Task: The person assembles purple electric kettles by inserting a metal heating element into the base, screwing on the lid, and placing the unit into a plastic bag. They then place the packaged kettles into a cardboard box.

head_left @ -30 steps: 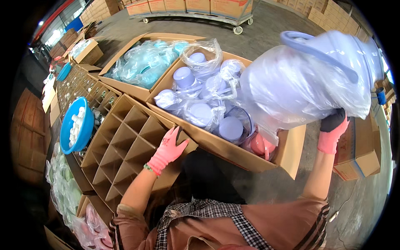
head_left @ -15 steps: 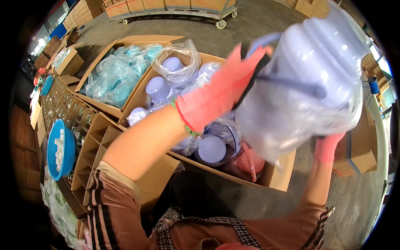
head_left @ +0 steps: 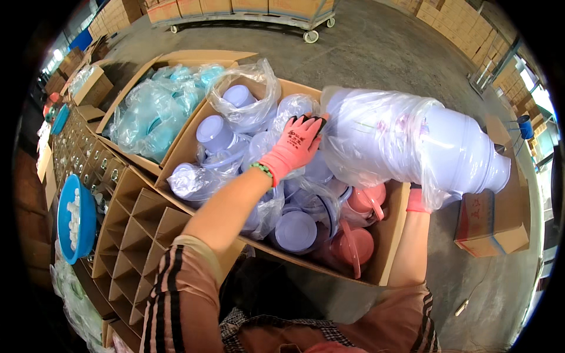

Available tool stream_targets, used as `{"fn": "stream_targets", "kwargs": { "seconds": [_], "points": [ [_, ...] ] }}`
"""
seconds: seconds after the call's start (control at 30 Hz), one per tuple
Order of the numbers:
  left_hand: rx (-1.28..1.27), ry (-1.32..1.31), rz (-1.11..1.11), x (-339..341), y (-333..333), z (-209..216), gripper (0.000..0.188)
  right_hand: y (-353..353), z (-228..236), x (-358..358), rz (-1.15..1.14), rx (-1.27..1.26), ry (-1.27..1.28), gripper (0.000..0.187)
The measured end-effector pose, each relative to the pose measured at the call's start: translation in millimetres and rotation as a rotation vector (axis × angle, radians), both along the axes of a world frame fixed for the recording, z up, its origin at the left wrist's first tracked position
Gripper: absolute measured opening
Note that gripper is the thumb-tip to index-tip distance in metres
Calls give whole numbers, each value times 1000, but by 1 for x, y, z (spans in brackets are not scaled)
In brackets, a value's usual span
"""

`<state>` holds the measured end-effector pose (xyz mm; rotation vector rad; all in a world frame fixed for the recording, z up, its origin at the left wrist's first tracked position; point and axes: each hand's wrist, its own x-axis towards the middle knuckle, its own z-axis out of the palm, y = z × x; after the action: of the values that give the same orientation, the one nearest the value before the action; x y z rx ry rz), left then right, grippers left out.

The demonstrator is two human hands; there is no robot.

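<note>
A lavender thermos flask (head_left: 456, 141) lies tilted sideways above the right end of a carton. A clear plastic bag (head_left: 376, 132) covers most of its body, leaving the narrowing end bare. My right hand (head_left: 419, 199), in a pink glove, grips the flask from below, with most of its fingers hidden behind the bag. At the flask's wide end, the dark fingertips of my gloved left hand (head_left: 296, 141) close on the edge of the bag. Beneath both hands, the carton (head_left: 399, 235) holds several lavender flasks (head_left: 296, 230) and red flasks (head_left: 352, 246), many bagged.
Another carton (head_left: 176, 57) holds bagged turquoise flasks (head_left: 159, 112). To the left are a blue basin (head_left: 76, 220) with white pieces and cardboard dividers (head_left: 138, 235). A closed carton (head_left: 491, 217) stands on the floor at right. A loaded trolley (head_left: 235, 23) is at the back.
The lavender flask has swung from upright to lying sideways, and its bag now covers more of the body. My left hand has moved left and down, from the handle to the bag's edge.
</note>
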<state>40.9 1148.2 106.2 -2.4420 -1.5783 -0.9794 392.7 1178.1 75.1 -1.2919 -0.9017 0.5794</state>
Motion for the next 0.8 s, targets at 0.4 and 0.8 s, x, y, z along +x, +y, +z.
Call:
{"fn": "stream_targets", "kwargs": {
  "seconds": [0.4, 0.8],
  "points": [
    [-362, 262, 425, 5, 33, -56, 52, 27, -22, -4, 36, -103, -78, 38],
    [-649, 164, 460, -2, 23, -51, 71, 46, -118, -112, 228, -419, -407, 40]
  ]
}}
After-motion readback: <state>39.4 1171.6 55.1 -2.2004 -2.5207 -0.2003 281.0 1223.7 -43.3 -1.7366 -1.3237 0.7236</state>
